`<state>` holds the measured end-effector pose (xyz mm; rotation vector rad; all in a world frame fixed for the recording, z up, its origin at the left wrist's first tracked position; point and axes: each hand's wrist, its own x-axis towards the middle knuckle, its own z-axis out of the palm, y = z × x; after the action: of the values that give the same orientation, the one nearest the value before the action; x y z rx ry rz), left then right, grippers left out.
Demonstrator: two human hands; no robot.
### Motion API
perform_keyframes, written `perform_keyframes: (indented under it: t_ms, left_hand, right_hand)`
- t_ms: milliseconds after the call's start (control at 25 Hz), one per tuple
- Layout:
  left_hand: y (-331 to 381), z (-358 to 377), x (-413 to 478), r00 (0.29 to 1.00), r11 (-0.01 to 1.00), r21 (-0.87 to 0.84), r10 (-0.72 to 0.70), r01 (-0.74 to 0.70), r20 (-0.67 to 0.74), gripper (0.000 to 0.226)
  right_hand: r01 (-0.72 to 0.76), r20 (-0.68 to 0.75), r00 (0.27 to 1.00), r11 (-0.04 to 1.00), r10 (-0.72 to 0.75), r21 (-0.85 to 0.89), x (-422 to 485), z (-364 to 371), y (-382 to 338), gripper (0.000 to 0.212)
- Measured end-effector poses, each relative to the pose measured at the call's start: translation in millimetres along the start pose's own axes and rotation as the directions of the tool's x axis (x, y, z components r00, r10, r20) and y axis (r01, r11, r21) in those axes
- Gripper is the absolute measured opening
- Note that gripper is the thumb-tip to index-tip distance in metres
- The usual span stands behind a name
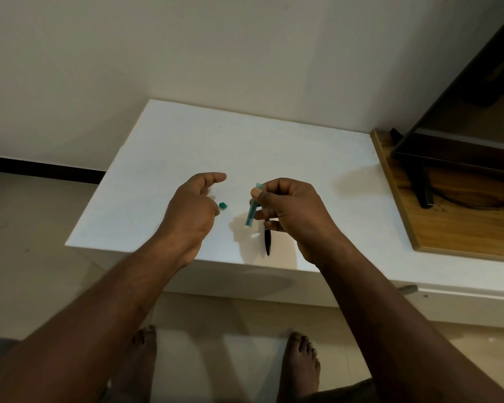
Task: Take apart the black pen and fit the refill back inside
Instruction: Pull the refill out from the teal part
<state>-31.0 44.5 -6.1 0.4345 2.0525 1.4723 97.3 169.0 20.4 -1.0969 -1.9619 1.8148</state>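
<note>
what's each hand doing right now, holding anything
Left hand: cannot tell; a small teal piece sits at its fingertips, grip unclear.
Right hand: pinches a teal tube.

Both bare forearms reach forward. The left hand (191, 212) hangs loosely curled, thumb stretched out; the right hand (293, 212) pinches a teal tube (251, 212).

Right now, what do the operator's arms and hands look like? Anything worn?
Left hand and right hand are bare: no gloves, rings, watch or wristbands visible. Left forearm and right forearm are bare to the frame edge, no sleeves in view. No markings or cables.
</note>
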Motion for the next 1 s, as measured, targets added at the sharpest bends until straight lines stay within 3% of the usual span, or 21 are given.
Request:
perform_keyframes:
  t_ms: [120,200,360,440,520,560,640,760,1000]
  left_hand:
    - [-5.2,1.3,-3.3,0.989,0.944,0.316,0.128,-0.098,-0.076,0.06]
    - [-11.1,3.2,-6.1,0.972,0.856,0.483,0.231,-0.186,-0.035,0.054]
    - [-10.3,5.0,-7.9,0.97,0.84,0.501,0.243,-0.21,-0.002,0.047]
    - [-3.7,3.7,-9.1,0.979,0.911,0.374,0.2,-0.173,-0.036,0.038]
    - [3.1,1.7,-9.7,0.998,0.998,0.017,0.06,-0.06,0.018,0.034]
    - [6.4,0.0,-10.4,0.995,0.973,-0.225,-0.02,0.042,0.097,0.039]
    - [10.2,-4.5,-11.4,0.958,0.795,-0.555,-0.113,0.246,0.262,0.063]
    - [7.4,-8.1,-10.0,0.902,0.637,-0.661,-0.138,0.397,0.409,0.092]
    - [5.8,-9.5,-12.1,0.841,0.54,-0.689,-0.068,0.484,0.537,0.11]
  right_hand:
    - [-0.002,-0.019,1.0,1.0,0.001,-0.014,1.1,-1.1,0.4,0.015]
    - [0.004,-0.02,1.0,0.999,-0.004,-0.038,1.1,-0.6,1.2,0.016]
    - [0.009,-0.015,1.0,0.997,-0.01,-0.071,0.5,0.4,1.9,0.013]
    - [-0.002,0.0,1.0,0.999,0.002,-0.052,0.3,-0.1,0.6,0.012]
    - [0.013,0.031,0.999,0.998,-0.011,-0.065,-0.7,-0.3,-0.5,0.012]
    - [0.038,0.048,0.998,0.996,-0.034,-0.079,-1.6,-0.1,-0.8,0.012]
    - [0.108,0.062,0.993,0.99,-0.103,-0.093,-2.7,1.5,-1.1,0.015]
    - [0.236,0.042,0.972,0.952,-0.232,-0.195,-4.0,2.2,-1.0,0.017]
    - [0.464,0.159,0.882,0.752,-0.445,-0.468,-10.1,8.2,0.5,0.023]
